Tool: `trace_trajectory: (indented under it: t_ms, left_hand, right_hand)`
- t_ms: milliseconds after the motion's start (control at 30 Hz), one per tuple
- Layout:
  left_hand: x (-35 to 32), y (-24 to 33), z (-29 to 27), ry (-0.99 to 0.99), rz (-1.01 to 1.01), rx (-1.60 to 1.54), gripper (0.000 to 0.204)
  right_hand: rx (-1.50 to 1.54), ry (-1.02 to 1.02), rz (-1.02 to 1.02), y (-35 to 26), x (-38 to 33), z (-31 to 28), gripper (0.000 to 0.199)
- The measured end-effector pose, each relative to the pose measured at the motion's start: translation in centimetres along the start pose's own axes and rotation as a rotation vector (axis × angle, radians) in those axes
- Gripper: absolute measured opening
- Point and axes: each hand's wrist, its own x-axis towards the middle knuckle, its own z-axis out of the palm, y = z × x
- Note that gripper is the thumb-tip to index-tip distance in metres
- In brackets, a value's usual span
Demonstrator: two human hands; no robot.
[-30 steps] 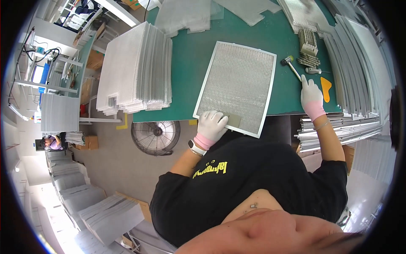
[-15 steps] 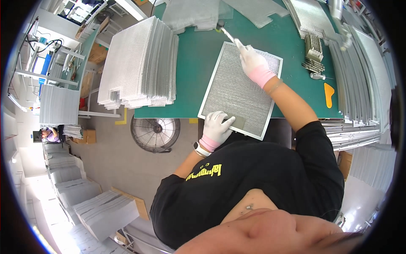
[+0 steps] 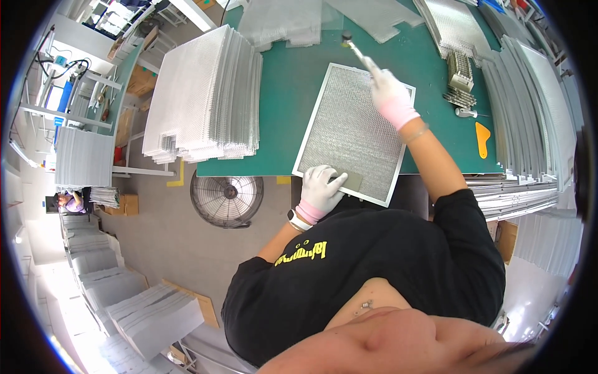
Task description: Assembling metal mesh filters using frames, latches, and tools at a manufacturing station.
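A framed metal mesh filter panel (image 3: 355,118) lies tilted on the green table, its near end sticking out over the front edge. My left hand (image 3: 322,189), in a white glove with a pink cuff, is at the panel's near left corner. Its fingers close on a small flat grey-green plate (image 3: 352,181) lying along the near frame edge; the glove hides part of the plate. Above the panel's far right part, my gloved right hand (image 3: 392,100) grips a hammer (image 3: 355,46) by its handle. The hammer's dark head is raised past the panel's far edge.
A tall stack of mesh sheets (image 3: 193,93) stands on the left of the table (image 3: 280,112). To the right are a yellow scraper (image 3: 481,139), a screwdriver (image 3: 466,113), metal clips (image 3: 460,71) and stacked panels (image 3: 523,112). A floor fan (image 3: 227,198) stands before the table.
My right hand and the hammer have moved a little to the right and toward me. My left hand stays at the panel's near corner with the plate.
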Motion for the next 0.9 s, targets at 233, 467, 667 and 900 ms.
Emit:
trace_trajectory:
  t_ms: [233,467,667,900]
  left_hand:
    - [1.4,-0.3,-3.1,0.02,0.073,0.085,0.035]
    - [14.4,3.8,-14.0,0.133,0.631,0.226,0.028]
    - [20.3,13.6,-13.3,0.202,1.059,0.242,0.021]
    - [17.0,6.5,-13.9,0.939,0.715,0.508,0.031]
  right_hand:
    - [-0.329,0.114,0.059,9.6,-6.5,-5.3,0.059]
    - [0.592,-0.093,-0.012,3.2,-12.3,-19.7,0.033]
    - [0.165,-0.198,-0.63,-3.6,-16.0,-26.9,0.051]
    - [0.188,0.449,-0.024,5.2,-24.9,-28.7,0.035]
